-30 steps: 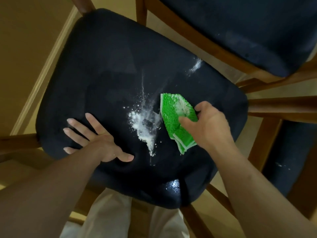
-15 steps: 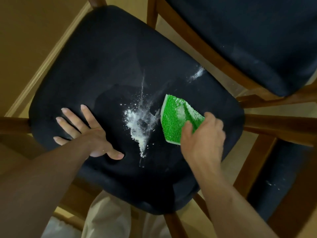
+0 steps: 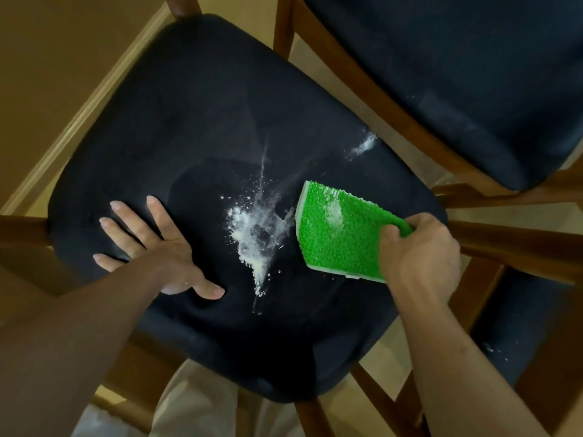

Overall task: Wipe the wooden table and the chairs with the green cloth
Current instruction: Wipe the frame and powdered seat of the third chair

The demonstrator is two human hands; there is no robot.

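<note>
On the near chair's dark seat [image 3: 195,121], which fills most of the view, the job is mid-wipe. A second chair [image 3: 473,74] with the same dark cushion stands far right, and faint white specks show on it too. Wooden frame rails [image 3: 511,244] run out to the right of the near seat.

Left hand [image 3: 161,247] lies flat on the seat's left part, fingers straight and spread, pressing down (bracing the cushion, by the look of it). It sits where it did a second ago.

Right hand [image 3: 422,250] has its fingers curled around the right edge of the cloth [image 3: 337,234], gripping it. Over the last second the cloth has opened from a bunched fold into a broader flat face, and it now rests right of the powder [image 3: 252,238], its left edge just beside the pile. A dusting of white clings to the green pile.

That powder heap looks much as before, with a thin streak [image 3: 364,146] left near the seat's far right edge. My reading: the hand has reset the cloth for a fresh stroke, so the seat is far from clean, and the other chair still waits.
</note>
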